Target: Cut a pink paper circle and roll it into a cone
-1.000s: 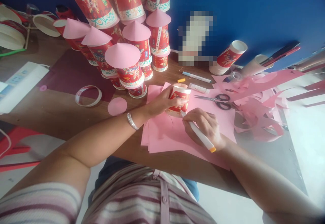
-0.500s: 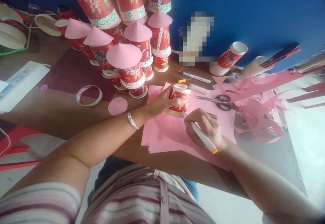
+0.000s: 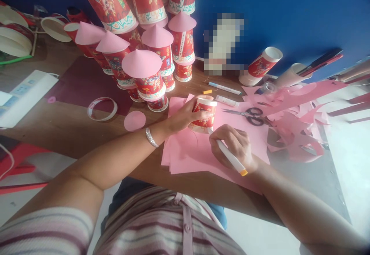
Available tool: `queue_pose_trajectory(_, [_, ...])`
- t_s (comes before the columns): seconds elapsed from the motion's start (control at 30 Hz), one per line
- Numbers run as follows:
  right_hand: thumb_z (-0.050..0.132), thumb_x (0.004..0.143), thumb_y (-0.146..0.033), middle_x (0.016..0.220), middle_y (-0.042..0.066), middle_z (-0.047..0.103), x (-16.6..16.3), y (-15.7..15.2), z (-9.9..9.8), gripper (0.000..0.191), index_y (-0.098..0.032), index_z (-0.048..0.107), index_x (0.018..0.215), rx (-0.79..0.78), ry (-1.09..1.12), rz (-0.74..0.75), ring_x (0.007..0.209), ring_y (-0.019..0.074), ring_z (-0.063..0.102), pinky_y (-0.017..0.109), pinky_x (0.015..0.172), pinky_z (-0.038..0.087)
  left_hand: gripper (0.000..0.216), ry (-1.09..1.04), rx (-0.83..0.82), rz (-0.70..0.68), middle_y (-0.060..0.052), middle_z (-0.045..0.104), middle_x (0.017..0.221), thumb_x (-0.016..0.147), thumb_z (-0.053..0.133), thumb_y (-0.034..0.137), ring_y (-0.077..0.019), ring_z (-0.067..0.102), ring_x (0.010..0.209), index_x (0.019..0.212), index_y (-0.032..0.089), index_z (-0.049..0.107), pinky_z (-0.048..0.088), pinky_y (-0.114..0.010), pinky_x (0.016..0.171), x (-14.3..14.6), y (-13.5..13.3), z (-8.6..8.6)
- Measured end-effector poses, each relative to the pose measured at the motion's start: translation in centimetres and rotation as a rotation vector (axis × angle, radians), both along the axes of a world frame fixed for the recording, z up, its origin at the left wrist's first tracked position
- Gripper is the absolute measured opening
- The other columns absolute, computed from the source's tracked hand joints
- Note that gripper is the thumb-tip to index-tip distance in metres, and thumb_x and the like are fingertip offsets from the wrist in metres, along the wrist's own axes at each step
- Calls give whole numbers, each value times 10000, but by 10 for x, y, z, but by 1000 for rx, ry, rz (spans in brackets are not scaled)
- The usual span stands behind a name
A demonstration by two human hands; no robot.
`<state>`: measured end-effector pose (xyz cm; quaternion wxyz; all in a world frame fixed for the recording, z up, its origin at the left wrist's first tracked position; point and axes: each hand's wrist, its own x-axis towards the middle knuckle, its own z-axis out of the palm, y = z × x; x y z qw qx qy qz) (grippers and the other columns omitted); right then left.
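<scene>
My left hand [image 3: 185, 115] is wrapped round a red printed paper cup [image 3: 204, 113], which tilts slightly above the pink paper sheets [image 3: 187, 151]. In my right hand [image 3: 233, 144] is a white marker pen [image 3: 232, 158] with an orange end, gripped like a pencil. Its tip is at the pale band near the cup's base; whether it touches is hard to make out. Right of the cup lie open scissors [image 3: 245, 114] with black handles. An orange pen cap [image 3: 207, 92] and a blue-and-white marker [image 3: 224, 88] rest behind the cup.
Several stacked red cups with pink paper cones [image 3: 141, 63] stand at the back left. A cut cup ring [image 3: 102, 109] and a pink disc [image 3: 134, 121] lie left of my arm. Pink paper scraps [image 3: 303, 120] pile up on the right, near a pen holder [image 3: 291, 76].
Almost nothing differs. The view has shifted very slightly, and the marker's tip stays by the cup's lower band.
</scene>
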<state>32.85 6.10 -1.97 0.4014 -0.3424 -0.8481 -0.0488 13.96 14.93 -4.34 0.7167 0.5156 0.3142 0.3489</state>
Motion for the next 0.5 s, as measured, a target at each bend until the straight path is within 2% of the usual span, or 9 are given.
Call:
queue_pose_trajectory(0.17, [587, 912, -18, 739, -35, 619, 0, -1, 1, 225, -233, 535, 950, -2, -16, 4, 557, 112, 569, 235, 514, 452, 616, 24, 0, 7, -75, 670, 1216, 806, 840, 423, -237, 653, 1112, 1335, 210, 607, 531, -361, 932, 0, -1, 2])
queue_pose_trajectory(0.33, [593, 907, -4, 736, -33, 601, 0, 0, -1, 243, -231, 518, 945, 5, -15, 2, 549, 111, 551, 241, 509, 443, 628, 0, -42, -5, -59, 666, 1166, 797, 861, 402, -202, 652, 1032, 1332, 207, 596, 536, -338, 899, 0, -2, 5])
queue_pose_trajectory(0.5, [570, 906, -13, 728, -44, 583, 2, 0, -2, 231, -236, 529, 946, 8, -12, -6, 547, 104, 526, 238, 504, 426, 607, -19, -49, -12, -62, 667, 1177, 801, 855, 383, -204, 653, 1035, 1330, 218, 605, 530, -363, 938, 0, 0, 0])
